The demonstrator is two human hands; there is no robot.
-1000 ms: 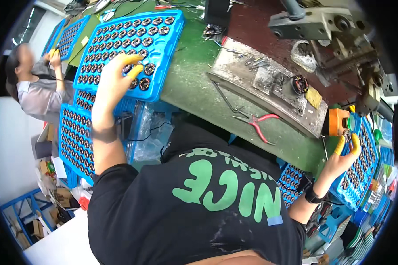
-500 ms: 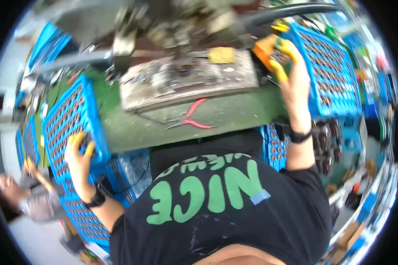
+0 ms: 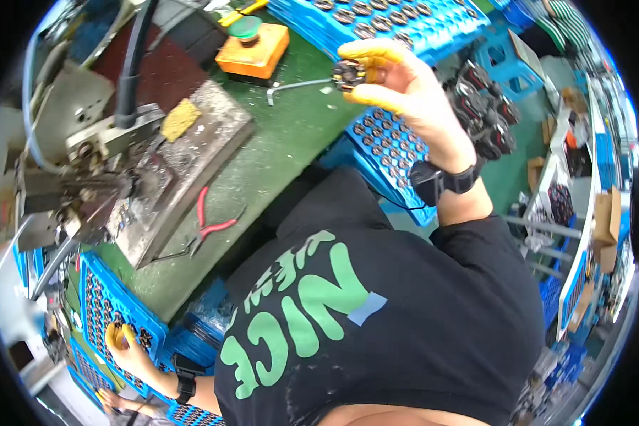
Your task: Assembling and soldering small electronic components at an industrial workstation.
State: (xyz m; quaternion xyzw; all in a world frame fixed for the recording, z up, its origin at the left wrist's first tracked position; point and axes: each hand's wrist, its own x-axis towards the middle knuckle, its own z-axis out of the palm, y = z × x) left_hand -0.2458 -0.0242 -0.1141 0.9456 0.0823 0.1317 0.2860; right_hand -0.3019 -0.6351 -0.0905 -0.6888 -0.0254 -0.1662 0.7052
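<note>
My right hand [image 3: 405, 89], with yellow coverings on its fingers, pinches a small round dark part [image 3: 348, 74] with brass-coloured bits. It holds the part over the green bench, beside the near edge of a blue tray [image 3: 302, 20] of similar round parts. At lower left, my left hand [image 3: 129, 349] reaches to another blue tray [image 3: 96, 273] filled with rows of these parts. Its yellow-covered fingers are curled close together over the parts; what lies between them is too small to make out.
An orange box with a green button [image 3: 254, 51] stands on the bench by a hex key [image 3: 298, 86]. Red-handled pliers [image 3: 209, 226] lie before the metal machine base [image 3: 216, 131]. A yellow sponge [image 3: 180, 119] rests on that base. Another person's hand [image 3: 110, 399] shows at lower left.
The view has turned to the right. My right hand has moved from beside the orange box towards the right tray, with the round part in it. My left hand's fingers have drawn closer together.
</note>
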